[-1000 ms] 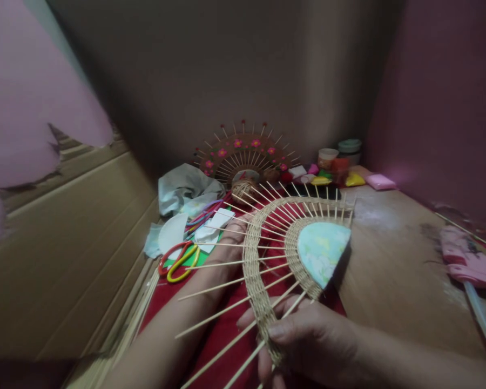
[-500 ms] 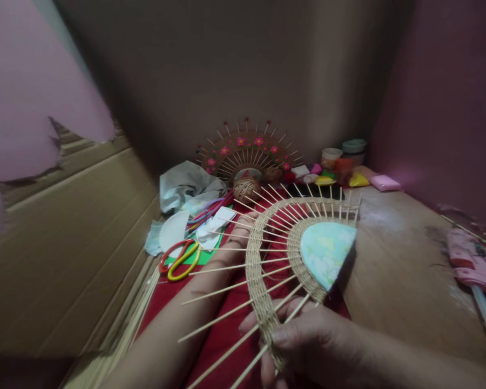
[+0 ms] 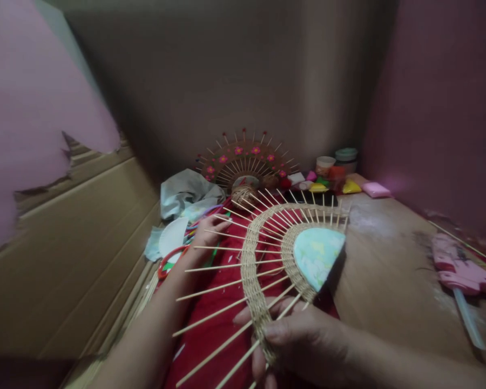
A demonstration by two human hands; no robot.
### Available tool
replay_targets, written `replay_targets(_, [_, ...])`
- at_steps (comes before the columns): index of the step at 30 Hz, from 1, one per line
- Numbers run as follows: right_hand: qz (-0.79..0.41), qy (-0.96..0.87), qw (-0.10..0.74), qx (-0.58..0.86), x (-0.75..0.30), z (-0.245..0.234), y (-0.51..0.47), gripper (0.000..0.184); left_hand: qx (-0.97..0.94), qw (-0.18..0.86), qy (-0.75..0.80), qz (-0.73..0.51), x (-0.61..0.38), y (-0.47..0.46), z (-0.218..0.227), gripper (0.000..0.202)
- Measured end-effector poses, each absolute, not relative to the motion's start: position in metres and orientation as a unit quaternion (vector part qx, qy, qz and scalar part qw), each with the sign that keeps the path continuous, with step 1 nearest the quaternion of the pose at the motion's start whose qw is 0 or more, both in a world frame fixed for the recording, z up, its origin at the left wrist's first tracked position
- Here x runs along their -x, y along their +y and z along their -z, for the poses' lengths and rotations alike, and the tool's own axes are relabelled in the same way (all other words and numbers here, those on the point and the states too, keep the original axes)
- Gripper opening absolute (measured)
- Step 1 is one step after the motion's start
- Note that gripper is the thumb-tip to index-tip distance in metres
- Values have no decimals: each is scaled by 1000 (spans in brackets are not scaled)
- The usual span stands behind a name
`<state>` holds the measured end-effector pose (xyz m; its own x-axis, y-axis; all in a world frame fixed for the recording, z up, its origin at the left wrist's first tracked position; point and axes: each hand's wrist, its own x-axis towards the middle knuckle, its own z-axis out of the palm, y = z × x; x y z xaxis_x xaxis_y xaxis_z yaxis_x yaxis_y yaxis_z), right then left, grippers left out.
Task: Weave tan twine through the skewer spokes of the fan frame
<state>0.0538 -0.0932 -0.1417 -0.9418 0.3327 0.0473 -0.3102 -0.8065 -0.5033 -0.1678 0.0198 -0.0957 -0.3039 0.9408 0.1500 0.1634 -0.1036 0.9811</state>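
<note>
My right hand (image 3: pixel 303 340) grips the near end of a half-round woven fan frame (image 3: pixel 253 275), made of wooden skewers with two bands of woven twine and a pale green paper centre (image 3: pixel 316 255). It is held above a red cloth (image 3: pixel 210 346). My left hand (image 3: pixel 208 229) reaches forward beneath the skewer tips to the red and yellow scissors (image 3: pixel 170 259) and white paper pieces (image 3: pixel 172 235); its fingers are curled, and whether they hold anything is hidden. A ball of twine (image 3: pixel 243 195) sits just beyond the frame.
A finished fan with pink flowers (image 3: pixel 245 159) leans on the back wall. A crumpled pale cloth (image 3: pixel 186 192) lies left of it; small clay pieces and cups (image 3: pixel 332 167) sit right. A pink glue gun (image 3: pixel 459 270) lies on the wooden table. Cardboard (image 3: pixel 65 259) stands left.
My left hand has moved further left and forward, from under the woven band toward the scissors and paper pieces. The view shifted slightly; my right hand keeps its grip on the frame.
</note>
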Motion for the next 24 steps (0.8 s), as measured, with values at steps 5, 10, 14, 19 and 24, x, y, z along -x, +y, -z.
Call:
replay_targets(5, [-947,-262,184,15,-52,137,-94,50,-417,304,572,-638,209,-11,57,12])
replay_targets(10, [-941,-281,187,12,-50,142,-94,47,-584,302,581,-479,180,-42,13,17])
replay_targets(14, [-937,-297,185,13,-50,145,-92,50,-692,232,619,-289,136,-41,11,4])
replay_targets(19, [-933,-307,185,36,-49,143,-90,50,-705,99,651,-264,120,-26,28,4])
replay_targets(24, [-932,-306,189,48,-47,144,-90,48,-615,288,658,-325,115,-21,37,15])
